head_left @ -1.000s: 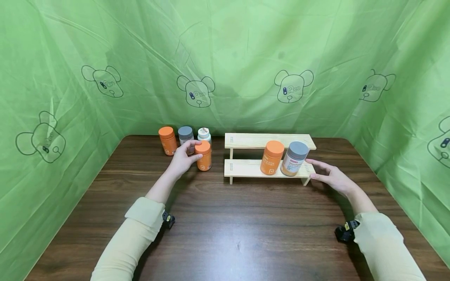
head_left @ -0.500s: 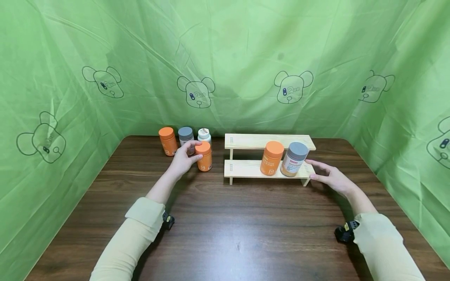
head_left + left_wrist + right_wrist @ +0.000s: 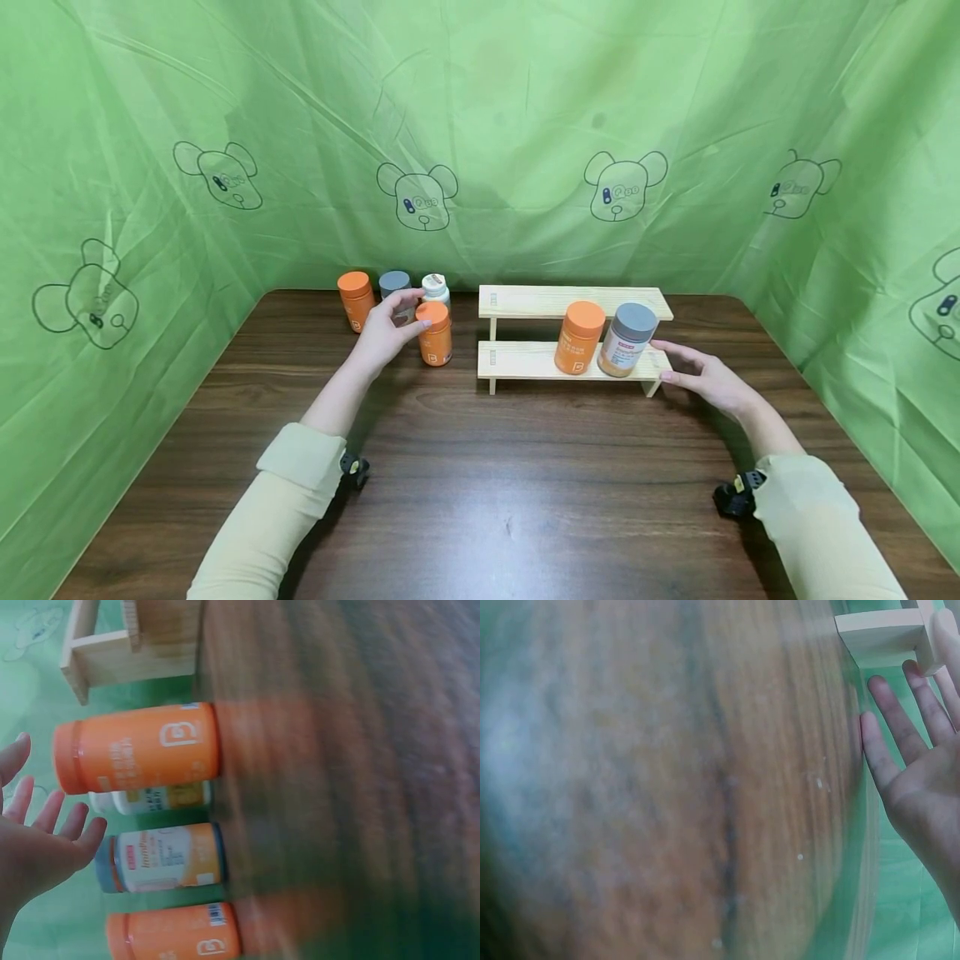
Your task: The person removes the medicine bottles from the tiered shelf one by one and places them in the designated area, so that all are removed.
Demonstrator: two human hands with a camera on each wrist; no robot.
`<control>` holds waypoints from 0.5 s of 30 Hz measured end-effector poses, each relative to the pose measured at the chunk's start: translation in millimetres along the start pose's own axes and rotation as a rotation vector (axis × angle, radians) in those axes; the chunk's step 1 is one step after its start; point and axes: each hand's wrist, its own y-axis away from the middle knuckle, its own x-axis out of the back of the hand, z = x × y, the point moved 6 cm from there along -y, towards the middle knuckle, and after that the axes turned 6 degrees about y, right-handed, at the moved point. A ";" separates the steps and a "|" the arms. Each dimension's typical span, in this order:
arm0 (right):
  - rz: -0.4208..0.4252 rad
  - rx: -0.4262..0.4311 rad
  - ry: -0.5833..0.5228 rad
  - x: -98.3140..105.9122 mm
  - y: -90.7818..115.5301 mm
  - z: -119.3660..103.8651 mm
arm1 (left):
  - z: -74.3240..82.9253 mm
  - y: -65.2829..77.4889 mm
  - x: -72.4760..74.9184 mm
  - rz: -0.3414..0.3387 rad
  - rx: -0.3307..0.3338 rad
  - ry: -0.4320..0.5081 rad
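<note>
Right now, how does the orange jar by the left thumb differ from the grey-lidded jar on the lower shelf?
The orange jar carries pale print on orange, the grey-lidded jar a whitish label. The orange jar stands on the table, the grey-lidded jar on the lower shelf. Both stand upright.

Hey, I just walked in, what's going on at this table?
A person is working with jars and a two-tier wooden stand. Their left hand is by the lid of the front orange jar on the table, not gripping it; their right hand is at the right end of the stand's lower shelf. A second orange jar and a grey-lidded jar stand on that shelf. Toward the back of the table are a third orange jar, another grey-lidded jar and a white-lidded bottle.
</note>
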 end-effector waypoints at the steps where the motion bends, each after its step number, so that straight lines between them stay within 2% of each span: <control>1: 0.001 -0.001 0.001 0.1 0.1 -0.1 | 2.5 0.1 0.1 0.000 0.003 -0.003; 3: 0.001 -0.001 0.002 0.0 0.0 -0.1 | 8.5 0.6 -0.2 -0.003 0.001 -0.011; 6: 0.004 -0.010 0.000 0.0 -0.2 0.7 | 25.6 4.7 -3.2 -0.017 0.002 0.006; 10: 0.002 -0.014 0.000 0.2 0.0 0.9 | 36.8 6.4 -7.2 -0.028 -0.004 0.029; 12: 0.005 -0.018 -0.002 0.5 0.2 0.7 | 34.5 4.2 -8.5 -0.029 -0.017 0.032; 15: 0.003 -0.013 -0.007 0.6 0.4 -0.2 | 44.3 5.2 -11.8 -0.035 -0.036 0.033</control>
